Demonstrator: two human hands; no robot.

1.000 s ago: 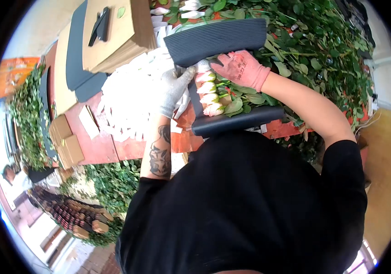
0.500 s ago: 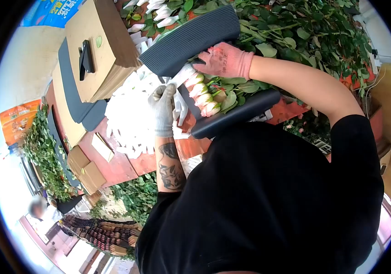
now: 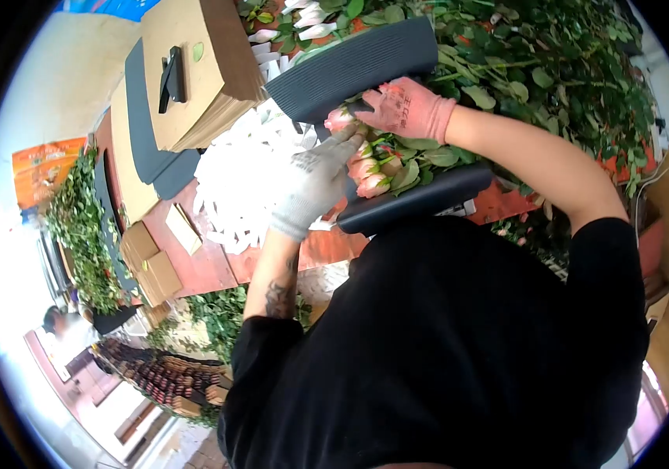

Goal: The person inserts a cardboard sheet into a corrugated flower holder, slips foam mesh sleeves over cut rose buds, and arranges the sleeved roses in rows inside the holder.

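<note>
Several pink roses (image 3: 372, 184) lie in a row with their green leaves on a dark corrugated wrap, whose far flap (image 3: 354, 66) is folded up and whose near edge (image 3: 420, 199) curls up by my body. My left hand (image 3: 311, 178), in a white-grey glove, reaches over the rose heads with its fingers stretched out, touching or just above them. In a pink glove, my right hand (image 3: 402, 109) rests at the flap beside the topmost rose (image 3: 339, 119). Its fingertips are partly hidden, so any grip is unclear.
White paper strips (image 3: 242, 176) are heaped left of the roses. A stack of brown cardboard (image 3: 194, 78) bears a black stapler (image 3: 171, 80). Leafy stems (image 3: 538, 78) spread over the back right. Small cardboard pieces (image 3: 149, 262) lie at the left edge. A person (image 3: 69, 328) is far left.
My left hand has moved from the white strips onto the roses, and its fingers have stretched out. The white sleeve at the topmost rose is gone, showing its pink head. My right hand stays by the flap.
</note>
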